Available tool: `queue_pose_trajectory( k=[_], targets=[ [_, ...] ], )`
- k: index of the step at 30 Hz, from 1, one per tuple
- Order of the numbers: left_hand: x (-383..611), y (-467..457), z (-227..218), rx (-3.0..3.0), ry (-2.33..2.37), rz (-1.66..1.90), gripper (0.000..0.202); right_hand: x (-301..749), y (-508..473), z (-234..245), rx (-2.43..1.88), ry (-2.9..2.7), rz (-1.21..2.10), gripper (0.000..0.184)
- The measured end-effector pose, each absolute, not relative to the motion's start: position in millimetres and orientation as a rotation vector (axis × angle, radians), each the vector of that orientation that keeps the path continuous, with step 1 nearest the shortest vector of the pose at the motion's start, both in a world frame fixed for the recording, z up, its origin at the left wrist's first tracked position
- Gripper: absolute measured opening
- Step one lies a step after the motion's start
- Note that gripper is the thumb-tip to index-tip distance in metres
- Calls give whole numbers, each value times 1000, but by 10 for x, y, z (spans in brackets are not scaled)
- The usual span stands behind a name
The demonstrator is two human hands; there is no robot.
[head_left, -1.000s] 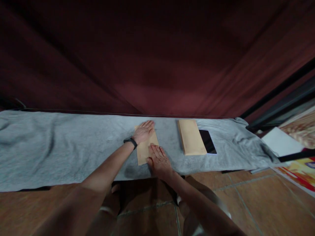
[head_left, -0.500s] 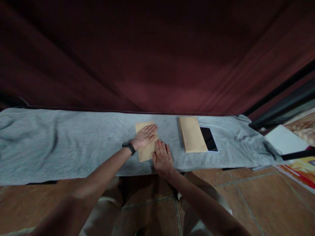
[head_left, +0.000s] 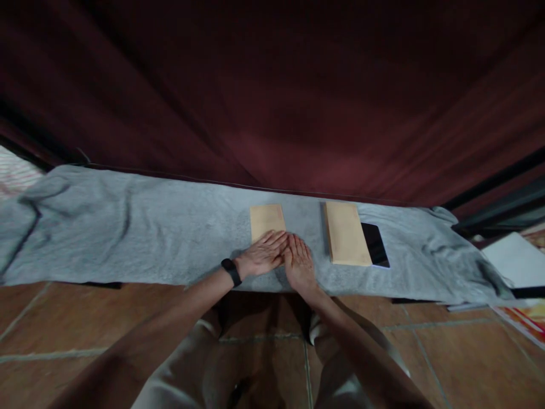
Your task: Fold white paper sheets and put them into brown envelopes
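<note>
A tan paper envelope (head_left: 266, 220) lies flat on a grey towel (head_left: 128, 233) spread over a low surface. My left hand (head_left: 260, 258), with a black band at the wrist, lies flat with fingers stretched over the envelope's near end. My right hand (head_left: 298, 264) lies flat right beside it, fingers extended on the towel at the envelope's near right corner. The two hands touch at the fingers. Neither holds anything.
A stack of tan envelopes (head_left: 346, 241) sits to the right on the towel, with a dark tablet (head_left: 375, 244) against its right side. A dark red curtain (head_left: 272, 96) hangs behind. Tiled floor (head_left: 85, 318) lies below; white paper (head_left: 517, 258) at far right.
My left hand has slid toward me down the envelope, uncovering its far half. My right hand moved in beside it. The view has shifted left.
</note>
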State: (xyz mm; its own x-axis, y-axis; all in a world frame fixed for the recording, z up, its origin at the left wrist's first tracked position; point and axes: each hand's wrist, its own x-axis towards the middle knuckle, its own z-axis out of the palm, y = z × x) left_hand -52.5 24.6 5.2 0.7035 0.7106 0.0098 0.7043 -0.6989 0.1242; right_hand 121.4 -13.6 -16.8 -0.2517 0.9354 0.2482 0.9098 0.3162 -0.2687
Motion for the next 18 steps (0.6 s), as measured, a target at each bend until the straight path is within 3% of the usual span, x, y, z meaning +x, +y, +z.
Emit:
queue_pose_trajectory(
  k=[18],
  targets=[
    [-473, -73, 87, 2841, 926, 258, 39, 1222, -9, 46, -1625, -2247, 394, 58]
  ],
)
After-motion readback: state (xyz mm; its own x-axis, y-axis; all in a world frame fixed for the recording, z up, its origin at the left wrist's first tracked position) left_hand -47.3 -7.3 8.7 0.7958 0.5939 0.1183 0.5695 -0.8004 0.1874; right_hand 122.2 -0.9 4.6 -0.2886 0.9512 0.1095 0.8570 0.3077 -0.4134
